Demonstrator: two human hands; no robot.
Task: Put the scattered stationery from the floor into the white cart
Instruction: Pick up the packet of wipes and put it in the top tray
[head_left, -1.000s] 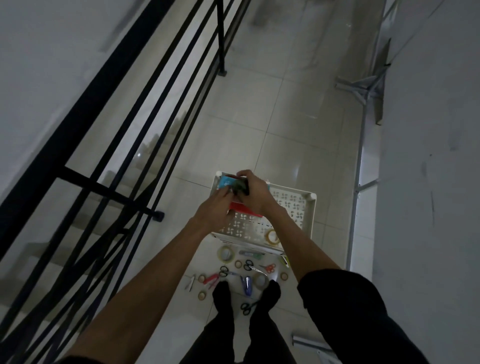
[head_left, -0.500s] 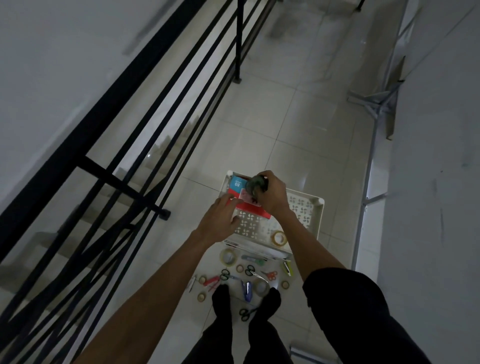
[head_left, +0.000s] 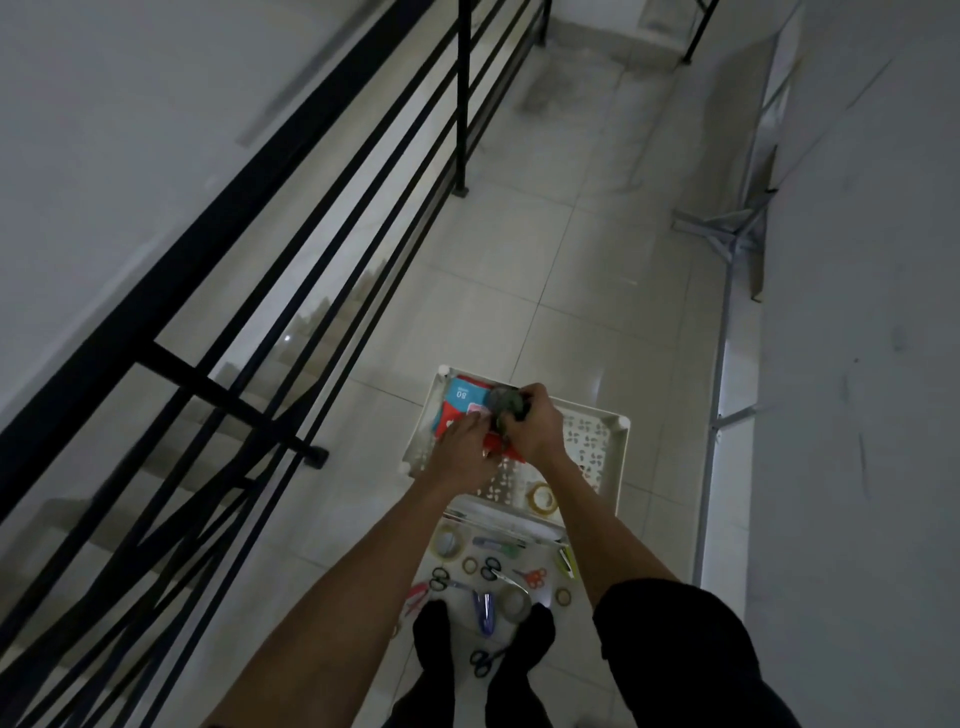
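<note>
Dim tiled landing by the railing (head_left: 322, 218): right hand (head_left: 530, 426) is gripping a dark roll (head_left: 501, 402) over the white cart (head_left: 621, 431), left hand (head_left: 465, 449) resting loose, fingers spread. Next, probably dropping it in, then bending for the scissors (head_left: 491, 567) on the floor (head_left: 571, 291).

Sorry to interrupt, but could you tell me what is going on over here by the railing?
A person is standing over a white cart, tidying stationery into its top tray. The right hand grips a dark roll of tape above the tray, and the left hand rests on a red and blue packet already inside. A clear tape roll lies in the tray too. Scissors, more tape rolls and a purple stapler are on the floor by the feet.
</note>
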